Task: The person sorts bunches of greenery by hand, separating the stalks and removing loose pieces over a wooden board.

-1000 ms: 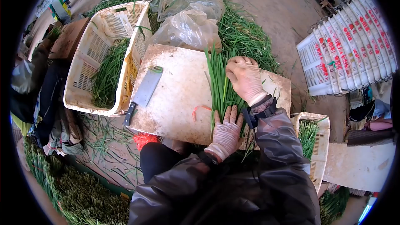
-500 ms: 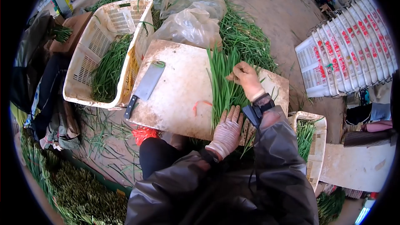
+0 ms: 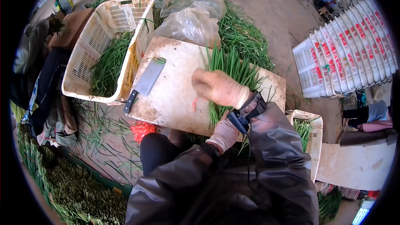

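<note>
A bunch of long green chives (image 3: pixel 233 64) lies on the worn white board (image 3: pixel 171 75). My gloved left hand (image 3: pixel 225 135) rests at the near end of the bunch; its fingers are mostly hidden behind my right wrist. Over the bunch's left side reaches my gloved right hand (image 3: pixel 218 88), its fingertips blurred by motion above the bare board. A thin red strip (image 3: pixel 194 104) lies just below those fingertips. To the left, a cleaver (image 3: pixel 151 77) with a black handle lies flat on the board, apart from both hands.
A white plastic crate (image 3: pixel 85 58) holding chives stands left of the board; a smaller crate (image 3: pixel 316 141) is at the right. Behind are clear plastic bags (image 3: pixel 187 25) and heaped greens (image 3: pixel 246 33). Red strips (image 3: pixel 143 131) hang near my knee. Stacked white baskets (image 3: pixel 346 50) stand far right.
My right hand has moved left from the chives to over the board near the red strip. My left hand has slid slightly toward me, and my right wrist now covers its fingers.
</note>
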A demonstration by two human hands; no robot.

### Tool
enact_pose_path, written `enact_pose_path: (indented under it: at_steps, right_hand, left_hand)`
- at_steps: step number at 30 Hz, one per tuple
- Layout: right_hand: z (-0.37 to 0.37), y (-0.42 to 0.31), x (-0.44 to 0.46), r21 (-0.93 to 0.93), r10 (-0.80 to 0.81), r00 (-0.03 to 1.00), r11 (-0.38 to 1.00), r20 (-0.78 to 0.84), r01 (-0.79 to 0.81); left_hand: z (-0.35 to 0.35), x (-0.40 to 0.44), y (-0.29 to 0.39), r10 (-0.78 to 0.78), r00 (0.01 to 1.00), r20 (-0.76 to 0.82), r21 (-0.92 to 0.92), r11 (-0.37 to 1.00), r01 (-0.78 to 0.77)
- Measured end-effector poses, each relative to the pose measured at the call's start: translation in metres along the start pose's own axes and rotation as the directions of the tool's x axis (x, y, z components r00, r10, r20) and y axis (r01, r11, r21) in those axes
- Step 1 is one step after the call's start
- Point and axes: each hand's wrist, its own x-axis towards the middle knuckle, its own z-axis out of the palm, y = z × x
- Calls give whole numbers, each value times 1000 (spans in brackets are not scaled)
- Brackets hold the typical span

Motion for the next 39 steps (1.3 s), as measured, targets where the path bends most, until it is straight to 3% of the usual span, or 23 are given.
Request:
enact_pose_path:
  at_steps: [2, 5, 6, 9, 12, 15, 16, 17, 19, 20, 21, 22, 25, 27, 29, 31, 33, 36, 39]
  right_hand:
    - [1, -12, -5, 28, 11, 999, 1000, 36, -12]
    - [-10, 5, -3, 498, 18, 983, 864, -181, 76]
    - [-23, 2, -5, 446, 42, 974, 893, -220, 62]
    - [-42, 9, -11, 586, 198, 964, 808, -176, -59]
    - [-60, -2, -24, 537, 259, 950, 834, -174, -129]
    - [-87, -6, -26, 545, 288, 899, 836, -329, -68]
    - [-98, 2, -25, 539, 217, 867, 840, -449, 69]
    - [-112, 12, -23, 515, 148, 814, 832, -562, 204]
    - [-147, 32, -24, 313, 95, 606, 912, -790, 264]
    - [-167, 53, -31, 39, -19, 532, 995, -847, 96]
    - [-187, 80, -41, -229, -156, 478, 968, -864, -99]
    - [-194, 98, -46, -461, -302, 451, 836, -840, -299]
    - [-156, 114, -69, -441, 83, 528, 452, -845, -776]
    - [-116, 117, -86, -569, 72, 714, 550, -697, -611]
    - [-71, 94, -94, -336, 227, 762, 796, -606, -504]
    - [-27, 75, -101, -252, 210, 884, 908, -417, -334]
    - [11, 72, -104, -344, 123, 949, 912, -290, -223]
    - [44, 46, -107, -464, 220, 963, 844, -159, -269]
    - [67, 56, -113, -531, 187, 972, 814, -144, -235]
  left_hand:
    - [8, 1, -1, -14, 1000, 22, -33, 999, 15]
    - [3, 4, 1, -72, 911, 407, 112, 993, 29]
    - [-4, 4, 2, -77, 920, 384, 121, 992, 33]
    - [1, -1, 2, -89, 965, 246, 121, 991, 60]
    - [7, -4, -2, -45, 986, 162, 105, 994, 28]
    - [10, -6, -1, -33, 989, 142, 112, 994, 17]
    - [10, -5, -1, -32, 989, 144, 117, 993, 16]
    - [11, -5, -1, -36, 989, 140, 122, 992, 19]
    - [13, -5, -1, -48, 990, 131, 132, 991, 30]
    - [7, -5, 1, -64, 988, 141, 131, 990, 46]
    - [-7, -4, 6, -79, 985, 150, 129, 990, 59]
    - [-20, -2, 10, -94, 983, 158, 129, 989, 74]
    - [-47, 2, 19, -48, 983, 179, 31, 999, 43]
    - [-82, 5, 16, -66, 988, 140, -28, 997, 71]
    - [-110, 13, -4, -129, 985, 116, -6, 991, 131]
    - [-122, 15, -38, -440, 898, -8, -259, 869, 423]
    - [-105, 8, -68, -621, 773, -127, -515, 707, 484]
    - [-94, -1, -88, -692, 722, 14, -677, 524, 516]
    - [-58, -6, -95, -769, 622, -149, -797, 465, 384]
